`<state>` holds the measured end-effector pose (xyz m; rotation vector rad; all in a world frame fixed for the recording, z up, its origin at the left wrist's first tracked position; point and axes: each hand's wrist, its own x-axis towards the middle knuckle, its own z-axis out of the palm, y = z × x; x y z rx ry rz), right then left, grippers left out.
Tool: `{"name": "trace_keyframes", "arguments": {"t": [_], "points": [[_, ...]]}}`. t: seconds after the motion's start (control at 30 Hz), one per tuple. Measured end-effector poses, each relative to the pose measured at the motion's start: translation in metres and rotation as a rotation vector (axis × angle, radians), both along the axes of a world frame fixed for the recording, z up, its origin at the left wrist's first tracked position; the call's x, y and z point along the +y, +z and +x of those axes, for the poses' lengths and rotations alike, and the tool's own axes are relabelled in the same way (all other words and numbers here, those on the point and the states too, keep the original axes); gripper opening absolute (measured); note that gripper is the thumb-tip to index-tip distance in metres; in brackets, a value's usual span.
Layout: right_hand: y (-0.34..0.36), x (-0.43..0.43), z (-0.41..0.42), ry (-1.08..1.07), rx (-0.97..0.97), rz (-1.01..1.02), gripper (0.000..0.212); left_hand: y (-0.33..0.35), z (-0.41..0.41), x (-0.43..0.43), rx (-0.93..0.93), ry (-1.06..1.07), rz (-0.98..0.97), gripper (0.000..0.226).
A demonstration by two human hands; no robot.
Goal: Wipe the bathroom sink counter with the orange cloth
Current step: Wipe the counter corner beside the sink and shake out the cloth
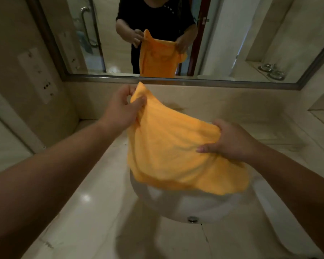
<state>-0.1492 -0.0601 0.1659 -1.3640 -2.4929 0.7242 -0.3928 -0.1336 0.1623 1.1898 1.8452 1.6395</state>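
Beige marble counter [94, 217] surrounds a white oval sink [178, 204] below a wall mirror [223, 34]. Above the basin, clear of the counter, hangs the orange cloth [174, 152]: left hand [123, 109] pinches its upper corner, right hand [230, 141] grips its right edge.
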Motion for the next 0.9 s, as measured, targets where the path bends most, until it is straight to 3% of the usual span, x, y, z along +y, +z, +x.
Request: {"name": "trace_keyframes", "arguments": {"t": [0.13,0.23,0.37,0.6,0.7,0.8,0.9], "points": [[-0.001,0.006,0.0,0.054,-0.101,-0.01,0.047,-0.001,-0.01,-0.008,-0.047,-0.037,-0.054,0.033],[0.001,0.009,0.0,0.118,-0.155,-0.018,0.032,0.003,-0.017,-0.014,-0.164,-0.076,-0.018,0.038],[0.014,0.013,-0.005,0.137,-0.178,0.063,0.007,0.015,-0.032,-0.021,-0.173,-0.079,-0.018,0.039],[0.066,0.009,-0.021,0.077,0.091,0.228,0.02,0.053,-0.043,-0.03,-0.036,0.027,0.112,0.021],[0.091,0.001,-0.026,0.166,0.115,0.026,0.026,0.067,-0.044,-0.026,0.07,0.128,0.169,0.02],[0.098,-0.008,-0.029,0.229,0.259,-0.316,0.017,0.057,-0.035,-0.01,0.181,0.141,0.034,0.013],[0.089,-0.005,-0.029,0.261,0.382,-0.527,0.029,0.029,-0.013,0.011,0.161,0.121,-0.075,0.015]]}}
